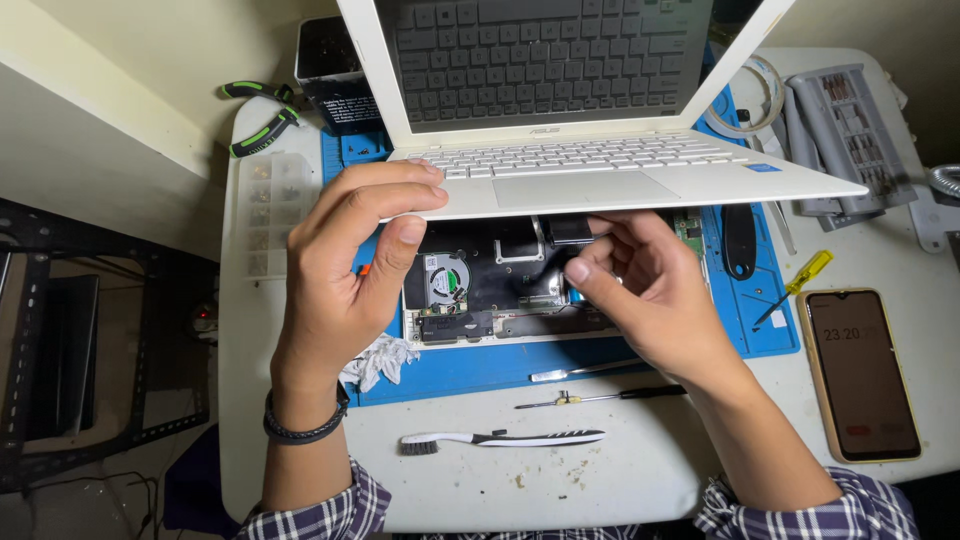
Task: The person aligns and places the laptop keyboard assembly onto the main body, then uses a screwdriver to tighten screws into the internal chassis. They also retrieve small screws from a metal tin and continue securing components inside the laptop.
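- The white laptop [600, 170], its top half lifted off the opened base [500, 290], sits tilted above a blue mat [760, 310] on the counter [600, 480].
- The left hand [345, 270] has its grip closed on the front left edge of the raised keyboard deck, fingers on top and thumb underneath, holding it up.
- The right hand [650, 290] reaches under the deck just right of the left hand, thumb and fingertips pinched together at a small part inside the base; what it pinches is too small to tell.
- Between the two hands lies a round fan [445, 280] in the base.
- Near the right wrist, toward the person, lie a slim screwdriver [600, 397] and a white toothbrush [510, 438].
- Right of the right hand rest a yellow-handled screwdriver [800, 285] and a phone [862, 372].
- Beyond the left hand sit green-handled pliers [262, 120] and a clear parts tray [272, 210].
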